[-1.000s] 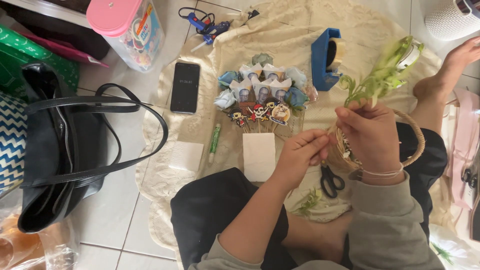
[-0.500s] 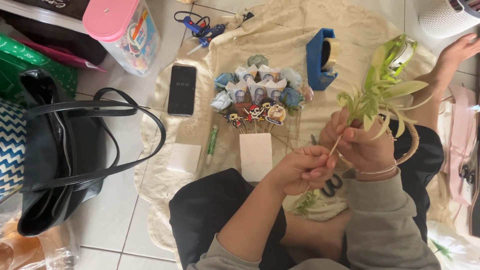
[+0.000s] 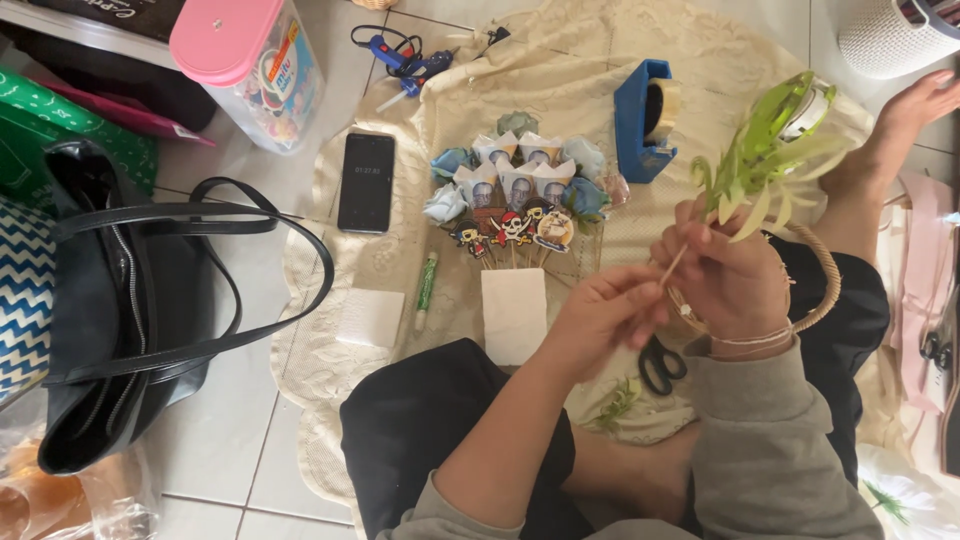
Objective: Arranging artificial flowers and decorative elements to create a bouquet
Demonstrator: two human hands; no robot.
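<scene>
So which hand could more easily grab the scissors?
Probably the left hand: it only pinches the thin stick, and the scissors lie just below it. The right hand is full, gripping the green sprig and wicker ring.

Phone point(image 3: 366, 182) left of bouquet point(image 3: 515, 195)

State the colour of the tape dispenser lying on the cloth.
Blue; the tape dispenser shows best in the head view.
</scene>
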